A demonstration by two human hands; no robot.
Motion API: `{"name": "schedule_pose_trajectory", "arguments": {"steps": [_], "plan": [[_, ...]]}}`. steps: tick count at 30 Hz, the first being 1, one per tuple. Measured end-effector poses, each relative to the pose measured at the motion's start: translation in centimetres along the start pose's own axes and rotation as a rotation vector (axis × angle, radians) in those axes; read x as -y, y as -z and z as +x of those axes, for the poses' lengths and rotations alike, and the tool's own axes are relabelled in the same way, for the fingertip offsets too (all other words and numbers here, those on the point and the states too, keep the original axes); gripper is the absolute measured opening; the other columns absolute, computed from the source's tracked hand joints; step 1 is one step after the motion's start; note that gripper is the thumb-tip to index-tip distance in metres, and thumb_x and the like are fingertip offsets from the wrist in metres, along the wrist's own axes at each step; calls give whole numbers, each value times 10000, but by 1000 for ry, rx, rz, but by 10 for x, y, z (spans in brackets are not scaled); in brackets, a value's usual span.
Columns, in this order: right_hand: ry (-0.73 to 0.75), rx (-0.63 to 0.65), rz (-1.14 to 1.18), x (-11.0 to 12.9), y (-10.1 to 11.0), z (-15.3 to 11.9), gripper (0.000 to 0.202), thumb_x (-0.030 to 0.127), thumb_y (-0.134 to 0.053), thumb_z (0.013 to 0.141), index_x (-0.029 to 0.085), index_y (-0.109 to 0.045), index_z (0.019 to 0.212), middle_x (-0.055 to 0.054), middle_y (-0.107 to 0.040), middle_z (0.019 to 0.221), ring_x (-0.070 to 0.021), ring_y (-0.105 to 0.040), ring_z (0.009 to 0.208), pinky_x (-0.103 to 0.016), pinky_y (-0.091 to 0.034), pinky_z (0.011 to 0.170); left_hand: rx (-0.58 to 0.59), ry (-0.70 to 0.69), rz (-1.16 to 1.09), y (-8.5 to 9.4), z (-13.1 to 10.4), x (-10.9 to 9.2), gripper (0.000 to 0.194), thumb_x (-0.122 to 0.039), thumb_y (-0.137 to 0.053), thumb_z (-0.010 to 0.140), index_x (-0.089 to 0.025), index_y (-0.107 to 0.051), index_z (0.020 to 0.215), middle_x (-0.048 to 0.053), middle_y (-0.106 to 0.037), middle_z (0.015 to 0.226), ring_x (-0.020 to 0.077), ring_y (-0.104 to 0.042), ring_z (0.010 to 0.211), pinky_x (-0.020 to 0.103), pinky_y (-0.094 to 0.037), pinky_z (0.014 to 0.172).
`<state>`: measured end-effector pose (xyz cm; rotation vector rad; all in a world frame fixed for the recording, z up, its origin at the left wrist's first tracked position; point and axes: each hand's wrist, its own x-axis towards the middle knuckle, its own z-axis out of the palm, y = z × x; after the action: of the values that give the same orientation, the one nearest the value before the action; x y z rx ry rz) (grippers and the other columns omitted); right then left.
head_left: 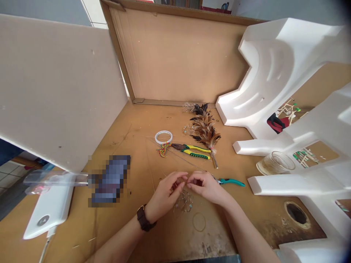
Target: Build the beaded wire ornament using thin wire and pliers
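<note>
Fingertips nearly meeting, my left hand (172, 190) and my right hand (203, 185) pinch at thin wire in front of me. Below them hangs a looped piece of beaded wire (185, 203) with small pale blue beads; the exact spot of the pinch is too fine to make out. A dark watch is on my left wrist. Partly behind my right hand lies a teal-handled tool (232, 182), its head hidden. Just beyond are yellow-and-green pliers (196, 150), a bundle of coloured threads (165, 149) and a white ring-shaped roll (163, 137).
A brown feather duster (205, 128) lies beyond the pliers, beside wire tangles (188, 107). White foam packaging (274, 182) and a glass (275, 163) stand right. At left are a blurred-out phone (112, 179) and a white power bank (51, 210). A rubber band (199, 222) lies near me.
</note>
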<state>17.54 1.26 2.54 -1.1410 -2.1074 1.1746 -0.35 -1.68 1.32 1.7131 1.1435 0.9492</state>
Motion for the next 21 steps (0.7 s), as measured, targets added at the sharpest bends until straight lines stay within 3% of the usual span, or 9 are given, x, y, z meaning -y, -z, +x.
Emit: {"name": "schedule_pose_trajectory", "arguments": {"steps": [6,10,12,17,21], "plan": [[-23,5,68,0,-1,4,122,271,-540,781,177,-618,777,2,-572,726,-100,-495,620,-200,-386,555,111,125,-204,1,4,2,224,-285,-511,807,-162,-549,991,34,-607,807,118,-577,682,219,-482,611],[-21,-161,-39,0,-2,-2,129,259,-535,779,194,-602,869,-24,-590,874,-106,-524,664,-217,-408,596,35,221,-259,1,4,10,206,-299,-528,791,-146,-562,925,24,-620,732,125,-613,624,228,-487,588],[-94,-216,-160,1,-3,-10,125,278,-521,790,207,-601,854,-16,-601,824,-111,-523,636,-225,-396,579,-3,262,-243,2,4,14,203,-305,-531,786,-142,-563,903,13,-616,669,134,-621,602,230,-483,575],[-194,-131,-379,7,-12,-31,139,362,-606,724,224,-604,715,10,-611,703,-133,-532,620,-234,-364,565,-55,292,-247,2,5,16,213,-309,-530,777,-142,-559,905,17,-614,699,142,-632,616,237,-489,570],[-193,-212,-401,7,-25,-30,175,299,-643,685,231,-598,840,4,-638,811,-138,-552,655,-233,-375,593,-61,287,-248,3,5,15,230,-314,-527,777,-142,-562,927,25,-611,756,139,-633,637,251,-499,610]]}}
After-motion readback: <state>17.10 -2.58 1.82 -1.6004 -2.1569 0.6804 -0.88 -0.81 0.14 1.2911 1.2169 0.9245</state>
